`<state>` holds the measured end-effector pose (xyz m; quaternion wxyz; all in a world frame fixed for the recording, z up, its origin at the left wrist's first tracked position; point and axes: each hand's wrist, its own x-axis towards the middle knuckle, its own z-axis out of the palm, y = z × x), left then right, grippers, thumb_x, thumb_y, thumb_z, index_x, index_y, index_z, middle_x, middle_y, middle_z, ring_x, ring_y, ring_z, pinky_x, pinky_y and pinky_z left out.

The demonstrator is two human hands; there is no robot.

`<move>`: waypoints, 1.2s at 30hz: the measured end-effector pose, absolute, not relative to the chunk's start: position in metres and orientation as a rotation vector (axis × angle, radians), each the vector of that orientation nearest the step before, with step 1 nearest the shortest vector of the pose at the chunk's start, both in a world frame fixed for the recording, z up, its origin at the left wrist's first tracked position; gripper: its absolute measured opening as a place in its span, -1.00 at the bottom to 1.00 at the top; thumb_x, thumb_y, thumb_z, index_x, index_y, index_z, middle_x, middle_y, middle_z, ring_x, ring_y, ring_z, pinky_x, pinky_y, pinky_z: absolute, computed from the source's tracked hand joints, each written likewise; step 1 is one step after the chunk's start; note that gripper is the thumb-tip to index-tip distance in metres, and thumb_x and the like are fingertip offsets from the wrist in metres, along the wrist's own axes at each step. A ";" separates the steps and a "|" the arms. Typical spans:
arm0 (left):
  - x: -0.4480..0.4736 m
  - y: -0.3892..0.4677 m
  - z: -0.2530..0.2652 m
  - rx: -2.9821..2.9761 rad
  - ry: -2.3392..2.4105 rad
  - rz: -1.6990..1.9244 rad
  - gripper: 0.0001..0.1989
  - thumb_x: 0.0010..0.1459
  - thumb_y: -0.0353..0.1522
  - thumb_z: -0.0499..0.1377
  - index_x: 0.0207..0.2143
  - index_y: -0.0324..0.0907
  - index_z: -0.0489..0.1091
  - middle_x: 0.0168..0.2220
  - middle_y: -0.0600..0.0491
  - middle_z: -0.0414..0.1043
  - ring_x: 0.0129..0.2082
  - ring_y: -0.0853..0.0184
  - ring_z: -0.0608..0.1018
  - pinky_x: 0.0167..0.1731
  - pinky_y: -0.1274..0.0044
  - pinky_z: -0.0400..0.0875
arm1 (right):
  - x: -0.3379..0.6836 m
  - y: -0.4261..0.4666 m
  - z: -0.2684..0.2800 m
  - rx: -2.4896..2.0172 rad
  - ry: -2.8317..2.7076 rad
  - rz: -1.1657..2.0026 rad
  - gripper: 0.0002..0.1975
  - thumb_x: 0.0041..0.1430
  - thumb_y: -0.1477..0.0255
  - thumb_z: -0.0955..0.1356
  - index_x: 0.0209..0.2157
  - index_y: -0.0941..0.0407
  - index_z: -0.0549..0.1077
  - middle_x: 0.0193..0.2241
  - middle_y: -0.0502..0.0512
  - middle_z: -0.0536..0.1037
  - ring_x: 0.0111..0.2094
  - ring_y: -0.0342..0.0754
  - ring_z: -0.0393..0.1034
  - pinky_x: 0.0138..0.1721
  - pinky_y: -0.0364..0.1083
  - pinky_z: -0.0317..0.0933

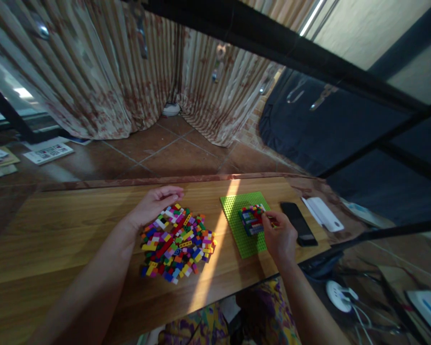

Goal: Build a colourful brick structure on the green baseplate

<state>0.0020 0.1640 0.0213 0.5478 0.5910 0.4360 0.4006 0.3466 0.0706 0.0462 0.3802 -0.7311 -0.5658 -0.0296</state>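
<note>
My left hand (pixel 157 205) rests at the far left side of a pile of small colourful building bricks (pixel 179 242). Its fingers curve loosely, thumb a little apart, and no brick shows in them. On a green studded baseplate (pixel 233 220) stands a small multicoloured brick build (pixel 250 221), with dark walls and a row of mixed colours along its far side. The fingers of my right hand (pixel 280 235) are pinched at the build's right side, seemingly on a small red brick. That hand covers part of the build and baseplate.
Right of the baseplate lie a black phone (pixel 299 224) and a white slim object (pixel 323 214). A dark metal bar (pixel 273 43) with hanging clips crosses above the wooden table (pixel 75 230). A white power strip (pixel 339 296) sits low on the right.
</note>
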 end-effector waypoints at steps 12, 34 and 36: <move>0.003 0.162 0.025 1.382 1.026 0.949 -0.59 0.05 -0.13 0.27 -0.09 -0.16 0.46 -0.10 -0.03 0.56 -0.07 0.24 0.55 0.02 0.37 0.39 | 0.343 0.055 0.049 -1.643 -1.020 0.386 -0.74 -0.03 0.25 0.43 -0.35 0.15 0.53 -0.43 0.09 0.57 -0.39 -0.04 0.44 -0.30 -0.04 0.31; 0.001 0.165 0.019 1.399 1.016 0.945 -0.57 0.06 -0.12 0.26 -0.06 -0.14 0.45 -0.08 -0.04 0.56 -0.06 0.23 0.56 0.02 0.37 0.39 | 0.367 0.029 0.031 -1.798 -1.043 0.327 -0.64 0.00 0.15 0.41 -0.30 0.15 0.56 -0.35 0.16 0.61 -0.32 0.03 0.50 -0.25 -0.01 0.36; 0.001 0.165 0.019 1.392 1.017 0.949 -0.57 0.06 -0.12 0.26 -0.06 -0.15 0.45 -0.08 -0.05 0.55 -0.06 0.23 0.56 0.03 0.36 0.38 | 0.365 0.032 0.030 -1.807 -1.099 0.312 -0.64 0.03 0.15 0.40 -0.29 0.16 0.56 -0.32 0.17 0.60 -0.33 0.02 0.49 -0.26 -0.02 0.34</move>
